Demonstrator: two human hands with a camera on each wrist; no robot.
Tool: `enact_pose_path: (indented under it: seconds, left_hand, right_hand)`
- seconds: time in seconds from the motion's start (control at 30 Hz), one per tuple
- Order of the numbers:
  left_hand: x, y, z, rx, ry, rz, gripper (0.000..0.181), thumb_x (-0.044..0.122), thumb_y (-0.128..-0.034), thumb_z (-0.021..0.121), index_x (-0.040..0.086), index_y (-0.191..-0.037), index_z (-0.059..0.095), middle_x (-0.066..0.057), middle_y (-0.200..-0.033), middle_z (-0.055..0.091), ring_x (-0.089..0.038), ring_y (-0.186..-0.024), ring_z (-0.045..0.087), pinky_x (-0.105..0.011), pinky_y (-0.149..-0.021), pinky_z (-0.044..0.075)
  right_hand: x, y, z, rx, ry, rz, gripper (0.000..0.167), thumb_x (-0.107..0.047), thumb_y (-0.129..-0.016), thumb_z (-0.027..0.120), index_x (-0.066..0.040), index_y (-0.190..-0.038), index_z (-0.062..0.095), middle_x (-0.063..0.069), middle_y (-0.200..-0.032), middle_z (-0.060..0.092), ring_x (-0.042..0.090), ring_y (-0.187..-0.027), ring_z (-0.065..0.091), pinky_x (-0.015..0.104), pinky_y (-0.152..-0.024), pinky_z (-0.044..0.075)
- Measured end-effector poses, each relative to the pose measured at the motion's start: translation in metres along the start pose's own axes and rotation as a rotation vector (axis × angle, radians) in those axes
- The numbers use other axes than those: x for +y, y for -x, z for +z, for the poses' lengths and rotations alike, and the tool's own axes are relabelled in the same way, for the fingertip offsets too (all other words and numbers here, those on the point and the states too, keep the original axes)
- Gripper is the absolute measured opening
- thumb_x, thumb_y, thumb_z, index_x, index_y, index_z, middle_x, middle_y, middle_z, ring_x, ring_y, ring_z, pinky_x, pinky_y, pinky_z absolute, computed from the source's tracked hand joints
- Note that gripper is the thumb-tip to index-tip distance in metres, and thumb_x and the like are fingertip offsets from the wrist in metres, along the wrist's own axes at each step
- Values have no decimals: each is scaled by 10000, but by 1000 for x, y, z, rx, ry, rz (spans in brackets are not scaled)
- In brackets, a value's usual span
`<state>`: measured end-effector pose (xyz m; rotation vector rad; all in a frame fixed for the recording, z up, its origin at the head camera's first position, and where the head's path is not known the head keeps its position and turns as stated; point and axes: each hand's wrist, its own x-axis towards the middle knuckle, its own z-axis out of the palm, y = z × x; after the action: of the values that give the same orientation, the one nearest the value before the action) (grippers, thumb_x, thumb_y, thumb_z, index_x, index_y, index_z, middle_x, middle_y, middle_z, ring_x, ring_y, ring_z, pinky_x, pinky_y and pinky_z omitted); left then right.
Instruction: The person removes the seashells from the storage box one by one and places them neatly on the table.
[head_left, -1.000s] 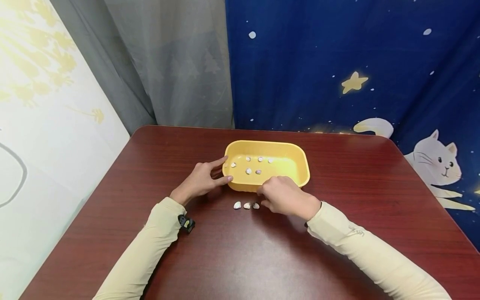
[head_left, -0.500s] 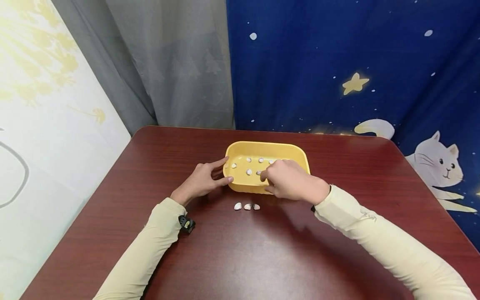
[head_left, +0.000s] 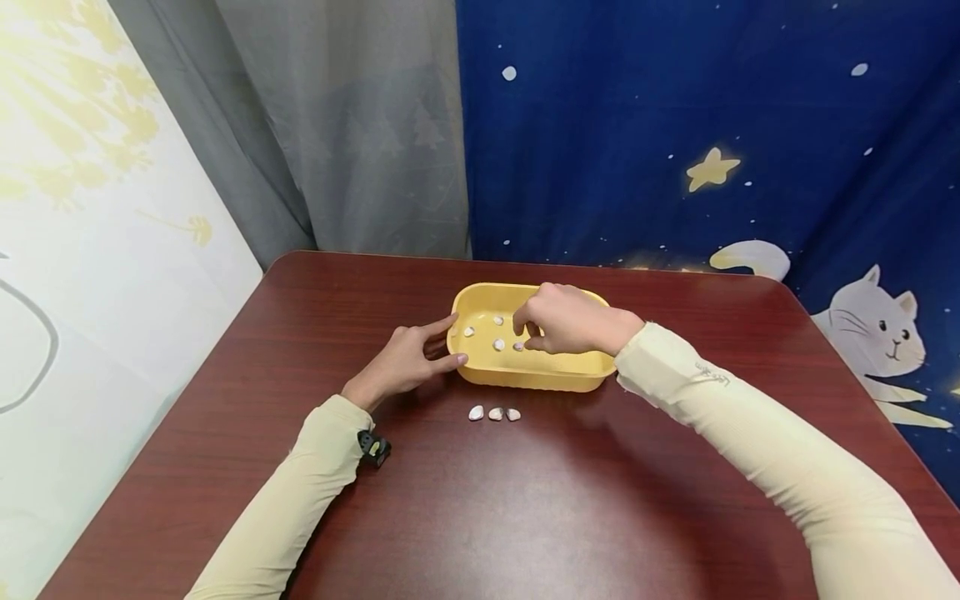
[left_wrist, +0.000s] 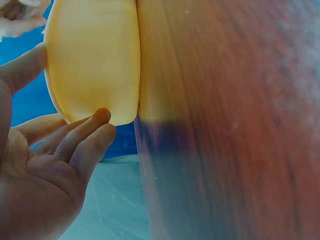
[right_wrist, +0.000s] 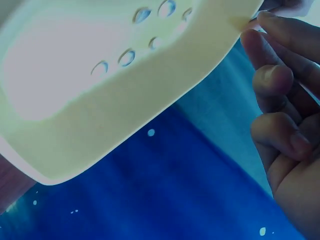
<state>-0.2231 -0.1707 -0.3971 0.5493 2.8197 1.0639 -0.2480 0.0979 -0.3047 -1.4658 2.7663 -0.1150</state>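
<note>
Yellow tub (head_left: 536,380): on the table (head_left: 480,517), toward the far side.
Left hand (head_left: 405,357): spread, touching the tub's left end; only left wrist shows us all its fingertips.
Right hand (head_left: 573,321): over the tub, bent, finger and thumb apart; we see nothing held.
Tub stones (right_wrist: 126,57): head shows four, right wrist six.
Table stones (head_left: 496,413): three, near side.

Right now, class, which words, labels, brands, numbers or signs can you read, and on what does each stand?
No text is readable.
Right sleeve: a script-like mark, too small and blurred to read.
Black wrist device: a yellowish-green mark, too small to read.
Yellow basin and blue curtain: no lettering seen.
</note>
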Motion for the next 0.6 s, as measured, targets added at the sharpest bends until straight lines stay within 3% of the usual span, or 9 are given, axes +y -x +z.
enact_pose_path:
  seconds: [0.33, 0.6]
  left_hand:
    - [1, -1, -2, 0, -6, -8, 779, 467, -894, 729, 167, -1543, 418, -121, -1465, 559, -218, -1383, 524, -430, -1111, 472]
    - [2, 0, -2, -7, -6, -19, 786, 476, -893, 727, 166, -1544, 414, -114, -1470, 556, -220, -1386, 523, -427, -1123, 462]
  right_hand:
    - [23, -21, 5, -29, 18, 48, 66, -96, -825, 769, -132, -880, 773, -23, -747, 703, 129, -711, 629, 325, -667, 548]
    - [42, -38, 16, -85, 18, 123, 89, -137, -845, 796, -117, -930, 778, 15, -802, 718, 159, -749, 635, 350, -718, 550]
